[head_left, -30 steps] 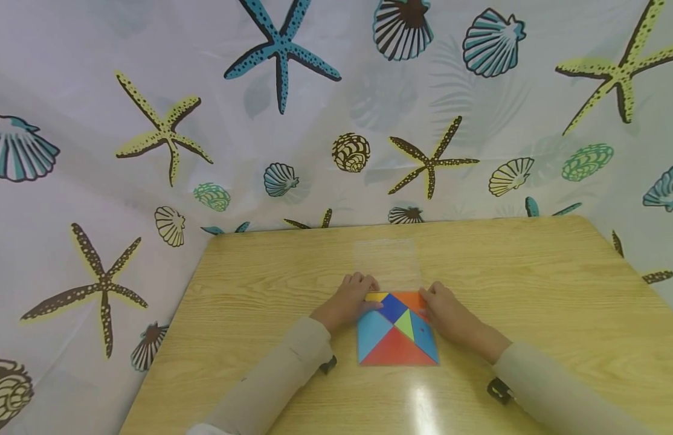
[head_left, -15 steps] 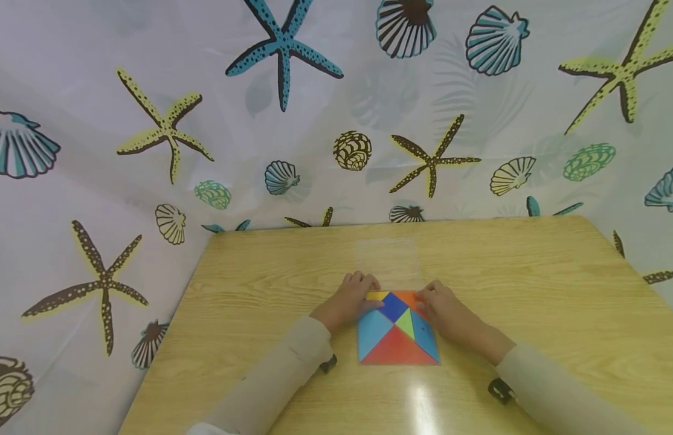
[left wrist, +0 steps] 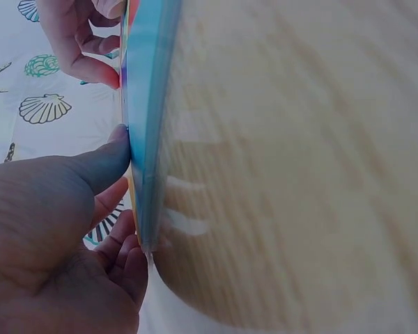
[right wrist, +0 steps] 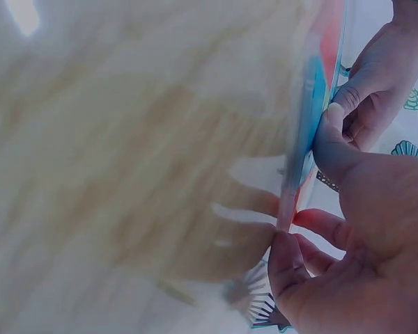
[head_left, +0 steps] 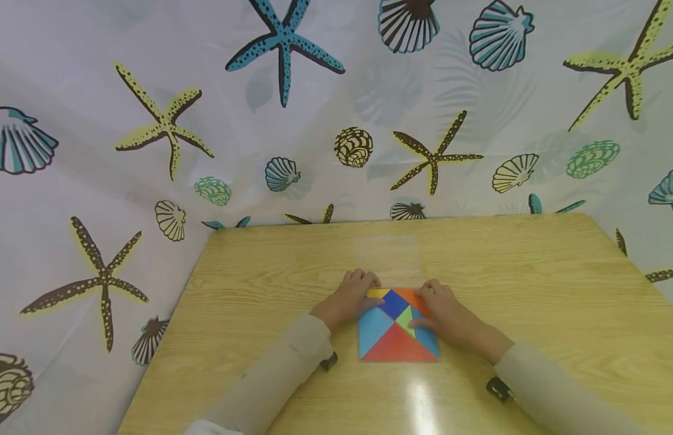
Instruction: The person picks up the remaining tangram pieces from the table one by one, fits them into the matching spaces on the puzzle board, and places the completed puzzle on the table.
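A square tangram puzzle [head_left: 397,345] lies flat on the table, with red, light blue, dark blue, green, orange and yellow pieces fitted together. My left hand [head_left: 348,301] grips its far left corner, thumb over the yellow and dark blue pieces and fingers round the far edge. At the far right corner my right hand [head_left: 452,315] holds it, the thumb laid across the blue piece to the green triangle. In the left wrist view the tangram [left wrist: 150,118] shows edge-on, and its right part is partly hidden by my right hand in the head view.
A clear plastic flap [head_left: 389,254] lies flat just beyond the tangram's far edge. The wooden table [head_left: 260,272] ends at a white cloth [head_left: 315,139] printed with shells and starfish, which rises at the back and on both sides.
My right thumb has moved from the tangram's far right edge inward over the blue piece to the green triangle. The left hand and the tangram stay in place.
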`<state>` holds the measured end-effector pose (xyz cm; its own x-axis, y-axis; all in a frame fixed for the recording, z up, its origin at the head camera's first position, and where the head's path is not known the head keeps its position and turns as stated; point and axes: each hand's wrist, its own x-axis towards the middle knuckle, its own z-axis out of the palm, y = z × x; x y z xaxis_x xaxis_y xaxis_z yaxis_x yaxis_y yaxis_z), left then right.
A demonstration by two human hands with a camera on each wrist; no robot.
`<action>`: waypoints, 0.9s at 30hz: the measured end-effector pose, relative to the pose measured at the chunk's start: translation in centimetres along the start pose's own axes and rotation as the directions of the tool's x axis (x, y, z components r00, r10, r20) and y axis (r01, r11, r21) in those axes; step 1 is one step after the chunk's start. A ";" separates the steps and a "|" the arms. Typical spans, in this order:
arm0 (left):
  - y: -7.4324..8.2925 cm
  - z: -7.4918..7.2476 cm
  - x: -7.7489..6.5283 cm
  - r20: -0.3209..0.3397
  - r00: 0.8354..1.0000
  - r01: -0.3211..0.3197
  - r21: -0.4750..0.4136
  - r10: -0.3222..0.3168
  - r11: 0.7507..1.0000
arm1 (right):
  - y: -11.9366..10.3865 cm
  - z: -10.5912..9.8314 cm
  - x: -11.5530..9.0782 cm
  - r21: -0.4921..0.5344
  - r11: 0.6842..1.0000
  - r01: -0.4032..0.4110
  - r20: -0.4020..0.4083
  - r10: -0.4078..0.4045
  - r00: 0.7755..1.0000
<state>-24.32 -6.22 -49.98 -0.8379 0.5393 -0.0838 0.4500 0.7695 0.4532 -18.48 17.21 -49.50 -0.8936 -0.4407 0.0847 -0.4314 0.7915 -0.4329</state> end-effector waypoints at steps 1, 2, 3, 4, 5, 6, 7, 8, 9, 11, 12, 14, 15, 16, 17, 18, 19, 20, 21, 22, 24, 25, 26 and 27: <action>0.0 0.0 -0.1 0.000 1.000 -0.001 -0.004 0.001 1.000 | 0.0 0.0 0.0 -0.002 1.000 0.000 -0.004 0.000 1.000; 0.1 -0.1 -0.2 0.002 1.000 0.000 -0.005 0.000 1.000 | 0.0 0.0 0.0 -0.002 1.000 0.000 -0.007 0.000 1.000; 0.1 -0.1 -0.2 0.003 1.000 0.000 -0.006 0.000 1.000 | 0.0 0.1 0.0 -0.005 1.000 0.001 -0.011 -0.001 1.000; 0.1 -0.2 -0.2 0.005 1.000 0.003 -0.008 -0.003 1.000 | 0.0 0.1 0.0 -0.007 1.000 0.002 -0.015 -0.002 1.000; 0.2 -0.2 -0.2 0.007 1.000 0.007 -0.009 -0.007 1.000 | 0.0 0.1 0.1 -0.008 1.000 0.004 -0.019 -0.004 1.000; 0.2 -0.2 -0.2 0.008 1.000 0.011 -0.011 -0.011 1.000 | 0.0 0.1 0.1 -0.012 1.000 0.005 -0.023 -0.006 1.000; 0.2 -0.3 -0.2 0.008 1.000 0.014 -0.013 -0.014 1.000 | 0.0 0.2 0.1 -0.015 1.000 0.007 -0.027 -0.007 1.000; 0.2 -0.3 -0.2 0.007 1.000 0.014 -0.010 -0.014 1.000 | 0.0 0.2 0.2 -0.016 1.000 0.008 -0.030 -0.009 0.999; 0.2 -0.3 -0.1 0.006 1.000 0.012 -0.010 -0.012 1.000 | 0.1 0.2 0.2 -0.018 1.000 0.008 -0.032 -0.009 0.999; 0.1 -0.3 0.0 -0.001 1.000 0.007 -0.008 -0.007 1.000 | 0.1 0.2 0.3 -0.018 1.000 0.008 -0.035 -0.008 0.999; 0.0 -0.2 0.0 -0.006 1.000 0.003 -0.007 -0.003 1.000 | 0.2 0.2 0.3 -0.018 1.000 0.003 -0.034 -0.004 0.999; 0.0 -0.1 0.0 -0.010 1.000 -0.003 -0.005 0.003 1.000 | 0.2 0.3 0.3 -0.014 1.000 -0.005 -0.028 0.005 1.000; -0.1 0.0 -0.1 -0.011 1.000 -0.005 -0.006 0.005 1.000 | 0.1 0.3 0.2 -0.011 1.000 -0.009 -0.023 0.009 1.000; -0.1 0.1 -0.1 -0.012 1.000 -0.006 -0.003 0.006 1.000 | 0.1 0.3 0.2 -0.005 1.000 -0.015 -0.016 0.015 1.000; -0.1 0.1 -0.2 -0.013 1.000 -0.008 0.005 0.009 1.000 | 0.1 0.3 0.1 0.000 1.000 -0.021 -0.008 0.021 1.000; 0.0 0.2 -0.3 -0.014 1.000 -0.015 0.020 0.015 1.000 | 0.0 0.2 0.0 -0.001 1.000 -0.027 -0.002 0.027 1.000; 0.0 0.2 -0.4 -0.018 1.000 -0.023 0.039 0.024 0.999 | 0.0 0.2 -0.1 -0.004 0.999 -0.032 0.005 0.032 0.999; 0.1 0.2 -0.5 -0.022 0.999 -0.034 0.065 0.035 0.997 | 0.0 0.1 -0.2 -0.008 0.999 -0.036 0.008 0.036 0.999; 0.2 0.2 -0.7 -0.028 0.998 -0.045 0.093 0.047 0.995 | 0.0 0.1 -0.2 -0.016 0.999 -0.041 0.009 0.042 0.999; 0.2 0.1 -0.7 -0.037 0.997 -0.056 0.125 0.061 0.991 | 0.0 -0.1 -0.2 -0.027 0.999 -0.043 0.004 0.044 0.999; 0.4 0.0 -0.9 -0.056 0.995 -0.077 0.173 0.088 0.982 | 0.1 -0.3 -0.2 -0.072 0.997 -0.027 -0.024 0.025 0.999; 0.5 -0.1 -1.0 -0.067 0.993 -0.084 0.184 0.098 0.979 | 0.2 -0.5 -0.3 -0.094 0.995 -0.016 -0.043 0.012 0.999; 0.5 -0.2 -1.1 -0.078 0.992 -0.084 0.194 0.100 0.977 | 0.2 -0.6 -0.3 -0.119 0.993 -0.002 -0.066 -0.006 0.998; 0.5 -0.4 -1.3 -0.089 0.991 -0.082 0.202 0.101 0.976 | 0.3 -0.8 -0.3 -0.147 0.989 0.015 -0.089 -0.028 0.996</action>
<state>-23.16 -6.66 -49.31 -0.8121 0.5821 0.0418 0.5701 0.7761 0.2695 -18.49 17.94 -48.97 -0.8886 -0.4235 0.1762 -0.4581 0.8385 -0.2950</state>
